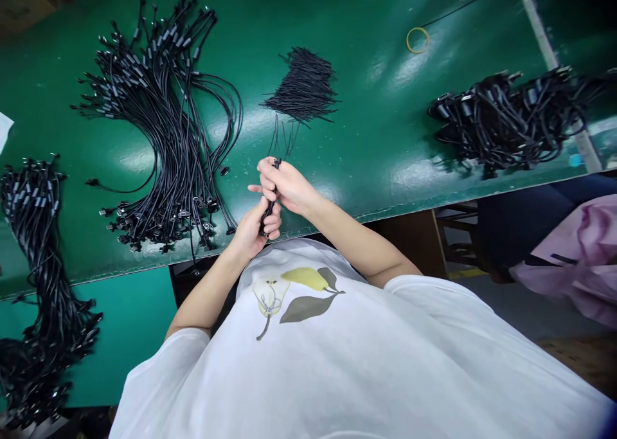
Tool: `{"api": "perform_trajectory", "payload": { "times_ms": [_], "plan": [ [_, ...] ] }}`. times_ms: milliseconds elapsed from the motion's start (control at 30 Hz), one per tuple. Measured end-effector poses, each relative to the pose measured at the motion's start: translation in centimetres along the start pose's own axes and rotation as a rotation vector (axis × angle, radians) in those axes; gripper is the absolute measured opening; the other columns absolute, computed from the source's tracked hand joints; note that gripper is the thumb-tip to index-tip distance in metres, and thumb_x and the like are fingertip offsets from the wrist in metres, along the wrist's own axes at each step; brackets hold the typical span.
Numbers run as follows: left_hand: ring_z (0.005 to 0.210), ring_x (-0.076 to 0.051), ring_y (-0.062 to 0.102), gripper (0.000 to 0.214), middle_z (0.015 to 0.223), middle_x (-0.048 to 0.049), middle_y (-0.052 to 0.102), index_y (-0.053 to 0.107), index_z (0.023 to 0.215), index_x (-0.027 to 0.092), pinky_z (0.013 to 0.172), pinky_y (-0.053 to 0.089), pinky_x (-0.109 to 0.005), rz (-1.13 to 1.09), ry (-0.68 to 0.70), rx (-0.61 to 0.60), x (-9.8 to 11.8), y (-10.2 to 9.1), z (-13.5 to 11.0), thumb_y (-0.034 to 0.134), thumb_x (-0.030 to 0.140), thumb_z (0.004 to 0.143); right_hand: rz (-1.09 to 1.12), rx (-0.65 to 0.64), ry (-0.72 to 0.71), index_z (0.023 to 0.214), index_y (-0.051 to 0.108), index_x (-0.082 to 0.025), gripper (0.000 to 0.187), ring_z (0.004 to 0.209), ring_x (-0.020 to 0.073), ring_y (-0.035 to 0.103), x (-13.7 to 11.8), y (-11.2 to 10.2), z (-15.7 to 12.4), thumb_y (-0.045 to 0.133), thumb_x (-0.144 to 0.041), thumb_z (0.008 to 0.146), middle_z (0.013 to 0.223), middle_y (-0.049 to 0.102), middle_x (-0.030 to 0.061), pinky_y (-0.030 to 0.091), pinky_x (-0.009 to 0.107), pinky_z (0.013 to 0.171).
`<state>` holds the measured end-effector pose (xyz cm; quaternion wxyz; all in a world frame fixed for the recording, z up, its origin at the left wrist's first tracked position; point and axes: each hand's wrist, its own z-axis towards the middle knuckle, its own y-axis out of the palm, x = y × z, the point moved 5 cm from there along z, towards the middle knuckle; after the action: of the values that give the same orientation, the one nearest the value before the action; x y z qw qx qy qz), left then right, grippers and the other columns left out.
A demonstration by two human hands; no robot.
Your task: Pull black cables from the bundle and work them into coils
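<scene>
Close to my body at the table's front edge, my left hand [255,228] is closed around a folded black cable [268,218]. Just above it, my right hand [286,183] pinches the upper end of the same cable, its fingertips partly hiding it. Beyond my hands lies a pile of short black ties [306,85], with several loose ones [284,135] between the pile and my right fingers. To the left, a big fanned bundle of straight black cables [168,111] with grey sleeves and metal connectors spreads over the table.
Coiled black cables [511,117] are heaped on the green table [366,169] at the right. Another long cable bundle [38,246] hangs over the left front edge. A yellow ring [417,40] lies at the back right. Pink cloth [573,259] shows at the lower right.
</scene>
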<state>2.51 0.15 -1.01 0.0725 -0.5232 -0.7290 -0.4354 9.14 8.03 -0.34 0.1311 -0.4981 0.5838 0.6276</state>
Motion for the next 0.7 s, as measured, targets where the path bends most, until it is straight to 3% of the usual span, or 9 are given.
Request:
{"api": "perform_trajectory", "payload": {
  "times_ms": [100, 167, 267, 400, 467, 567, 633, 700],
  "plan": [
    [0.041, -0.003, 0.023, 0.044, 0.053, 0.0098, 0.024, 0.052, 0.070, 0.014, 0.037, 0.026, -0.014, 0.002, -0.013, 0.060, -0.5, -1.7, -0.3, 0.068, 0.054, 0.079, -0.184, -0.070, -0.064, 0.090, 0.046, -0.020, 0.042, 0.064, 0.0077, 0.059, 0.7, -2.2, -0.3, 0.072, -0.049, 0.076, 0.070, 0.058, -0.0074, 0.052, 0.032, 0.088],
    [0.042, -0.002, 0.024, 0.042, 0.054, 0.0100, 0.025, 0.052, 0.071, 0.013, 0.038, 0.027, -0.013, -0.009, 0.062, 0.108, -0.3, -3.1, -0.7, 0.074, 0.049, 0.075, -0.424, -0.083, -0.060, 0.095, 0.051, -0.019, 0.035, 0.080, 0.0120, 0.063, 0.7, -4.9, -0.6, 0.072, -0.040, 0.076, 0.087, 0.064, -0.0008, 0.050, 0.032, 0.086],
    [0.044, -0.002, 0.027, 0.041, 0.056, 0.0095, 0.027, 0.053, 0.072, 0.013, 0.040, 0.028, -0.012, -0.023, 0.186, 0.179, 0.6, -4.8, -1.2, 0.077, 0.046, 0.073, -0.955, 0.121, -0.038, 0.088, 0.057, -0.018, 0.010, 0.081, 0.0148, 0.060, -0.7, -10.1, -0.4, 0.060, -0.027, 0.085, 0.085, 0.062, 0.0022, 0.048, 0.033, 0.083],
    [0.043, -0.002, 0.024, 0.040, 0.055, 0.0096, 0.026, 0.053, 0.071, 0.014, 0.039, 0.027, -0.013, -0.028, 0.243, 0.199, 1.2, -4.8, -1.2, 0.075, 0.046, 0.076, -1.483, 0.374, -0.203, 0.093, 0.060, -0.018, 0.010, 0.092, 0.0192, 0.057, -4.9, -13.7, 2.5, 0.051, -0.020, 0.090, 0.099, 0.060, 0.0072, 0.043, 0.035, 0.088],
    [0.042, -0.002, 0.023, 0.040, 0.055, 0.0098, 0.025, 0.052, 0.070, 0.014, 0.038, 0.026, -0.013, -0.047, 0.268, 0.201, 1.5, -4.2, -1.1, 0.074, 0.047, 0.077, -1.585, 0.474, -0.212, 0.102, 0.059, -0.017, 0.015, 0.096, 0.0211, 0.056, -6.6, -14.8, 4.7, 0.050, -0.023, 0.092, 0.108, 0.059, 0.0102, 0.043, 0.036, 0.088],
    [0.041, -0.002, 0.022, 0.040, 0.054, 0.0097, 0.024, 0.050, 0.068, 0.014, 0.037, 0.025, -0.013, -0.078, 0.294, 0.223, 1.9, -3.7, -1.3, 0.073, 0.046, 0.078, -1.680, 0.584, -0.037, 0.107, 0.058, -0.013, 0.023, 0.099, 0.0256, 0.056, -7.5, -16.7, 7.4, 0.056, -0.028, 0.090, 0.111, 0.058, 0.0152, 0.043, 0.041, 0.088],
    [0.041, -0.002, 0.022, 0.040, 0.054, 0.0095, 0.024, 0.050, 0.067, 0.014, 0.037, 0.025, -0.013, -0.095, 0.293, 0.229, 2.0, -3.5, -1.4, 0.071, 0.046, 0.080, -1.722, 0.563, 0.052, 0.105, 0.059, -0.011, 0.021, 0.099, 0.0269, 0.056, -7.3, -17.5, 8.1, 0.057, -0.025, 0.089, 0.109, 0.059, 0.0164, 0.044, 0.042, 0.088],
    [0.042, -0.002, 0.023, 0.039, 0.055, 0.0093, 0.024, 0.051, 0.068, 0.015, 0.038, 0.025, -0.013, -0.102, 0.293, 0.229, 2.0, -3.4, -1.5, 0.071, 0.046, 0.080, -1.744, 0.523, 0.040, 0.103, 0.061, -0.013, 0.018, 0.097, 0.0263, 0.056, -7.1, -17.9, 7.9, 0.052, -0.022, 0.091, 0.109, 0.059, 0.0156, 0.045, 0.042, 0.087]
  ]
}}
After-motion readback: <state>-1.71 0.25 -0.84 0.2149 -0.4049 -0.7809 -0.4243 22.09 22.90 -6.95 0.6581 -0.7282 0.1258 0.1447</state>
